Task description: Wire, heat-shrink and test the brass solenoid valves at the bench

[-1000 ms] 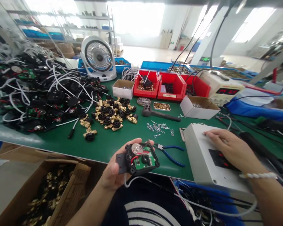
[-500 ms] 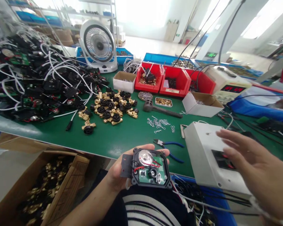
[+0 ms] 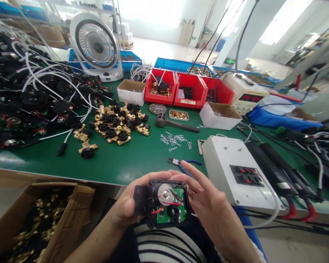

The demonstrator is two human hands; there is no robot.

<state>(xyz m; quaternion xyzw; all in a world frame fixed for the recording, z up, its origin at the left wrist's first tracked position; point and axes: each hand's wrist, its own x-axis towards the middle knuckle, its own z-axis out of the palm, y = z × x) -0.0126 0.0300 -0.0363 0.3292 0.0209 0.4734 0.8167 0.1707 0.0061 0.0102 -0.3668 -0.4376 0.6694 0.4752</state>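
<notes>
Before the front edge of the long green tabletop [image 3: 134,160], we list one open, boxy black plastic housing [image 3: 168,204], its green circuit board [image 3: 164,219] showing. Our left hand [image 3: 127,201] grips its left side.

Change: our right hand [image 3: 210,202] has left the pale grey rectangular box [image 3: 219,159] and now stands at the housing's right edge, fingers loosely spread; whether they press it, we cannot tell. We judge this as attention passing from box to housing.

Edges: the grey box bounds us to the right; blue-handled metal pliers [image 3: 178,162] lie just beyond our right fingers; a brown cardboard carton [image 3: 80,206] stands below, to the left.

Room: open green surface between pliers and brass-coloured, black-capped fittings [image 3: 120,124].
</notes>
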